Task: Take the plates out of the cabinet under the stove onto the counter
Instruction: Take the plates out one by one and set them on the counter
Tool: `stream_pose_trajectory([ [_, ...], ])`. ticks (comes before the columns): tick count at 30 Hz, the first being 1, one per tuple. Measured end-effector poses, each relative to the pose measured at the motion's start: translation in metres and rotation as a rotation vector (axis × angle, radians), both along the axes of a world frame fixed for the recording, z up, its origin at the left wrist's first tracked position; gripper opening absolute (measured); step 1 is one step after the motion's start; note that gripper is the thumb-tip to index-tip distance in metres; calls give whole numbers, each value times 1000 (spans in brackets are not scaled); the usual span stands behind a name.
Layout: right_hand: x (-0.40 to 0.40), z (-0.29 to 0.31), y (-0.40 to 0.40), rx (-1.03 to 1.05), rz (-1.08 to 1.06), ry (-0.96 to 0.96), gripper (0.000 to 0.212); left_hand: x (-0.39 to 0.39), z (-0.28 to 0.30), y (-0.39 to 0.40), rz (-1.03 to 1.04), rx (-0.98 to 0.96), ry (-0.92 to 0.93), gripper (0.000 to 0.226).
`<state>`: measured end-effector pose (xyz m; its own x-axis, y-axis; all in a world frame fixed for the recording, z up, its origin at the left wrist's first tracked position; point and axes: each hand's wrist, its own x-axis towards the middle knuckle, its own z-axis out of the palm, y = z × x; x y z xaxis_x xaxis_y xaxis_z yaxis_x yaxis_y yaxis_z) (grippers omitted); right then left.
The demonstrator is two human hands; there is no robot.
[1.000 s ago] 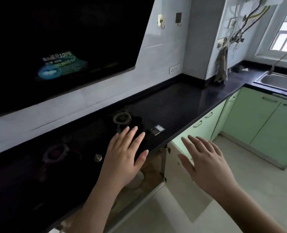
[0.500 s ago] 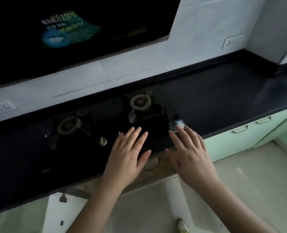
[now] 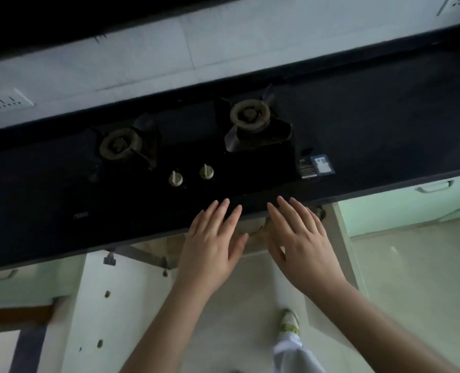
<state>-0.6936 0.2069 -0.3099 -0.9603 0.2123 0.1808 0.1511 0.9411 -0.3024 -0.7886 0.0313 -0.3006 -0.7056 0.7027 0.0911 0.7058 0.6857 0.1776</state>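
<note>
A black gas stove [image 3: 196, 146] with two burners is set in the dark counter [image 3: 385, 125]. Below its front edge the cabinet stands with both doors swung out, the left door [image 3: 110, 305] and the right door [image 3: 336, 238]. A pale rounded edge, perhaps a plate [image 3: 250, 226], shows between my hands just under the counter lip. My left hand [image 3: 210, 246] and my right hand [image 3: 301, 243] hover palm down, fingers spread, over the counter's front edge, holding nothing. The cabinet's inside is hidden.
Two knobs [image 3: 191, 175] sit at the stove's front, a sticker [image 3: 316, 166] to the right. Green drawers [image 3: 412, 200] flank the open cabinet. My foot [image 3: 288, 323] stands on the pale floor below. A wall socket [image 3: 6, 102] is at the left.
My view has tilted down and shifted left to face the stove from above. Both hands have come closer together at the counter's front edge.
</note>
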Motion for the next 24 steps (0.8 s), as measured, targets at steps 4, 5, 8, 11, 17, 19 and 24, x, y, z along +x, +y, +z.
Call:
stream_pose_trajectory([
  [4,6,-42,-18,-36,-14,-54,55,11,-42,-17,20,28,-74,51],
  [5,7,-52,-23,-40,-19,-67,55,14,-53,-23,11,29,-84,51],
  [8,12,-84,-35,-29,-22,-108,54,22,-89,-41,23,-19,-86,52],
  [11,12,-110,-40,-17,-28,-150,55,25,-118,-42,67,-75,-112,57],
  [17,-1,-158,-38,-16,-28,-179,56,18,-180,-27,85,-147,-156,62],
  [19,-9,-178,-37,-7,-21,-165,55,9,-202,-22,96,-159,-144,62],
  [24,-32,-232,-29,-24,-92,-104,55,-21,-254,-11,127,-165,-115,64],
])
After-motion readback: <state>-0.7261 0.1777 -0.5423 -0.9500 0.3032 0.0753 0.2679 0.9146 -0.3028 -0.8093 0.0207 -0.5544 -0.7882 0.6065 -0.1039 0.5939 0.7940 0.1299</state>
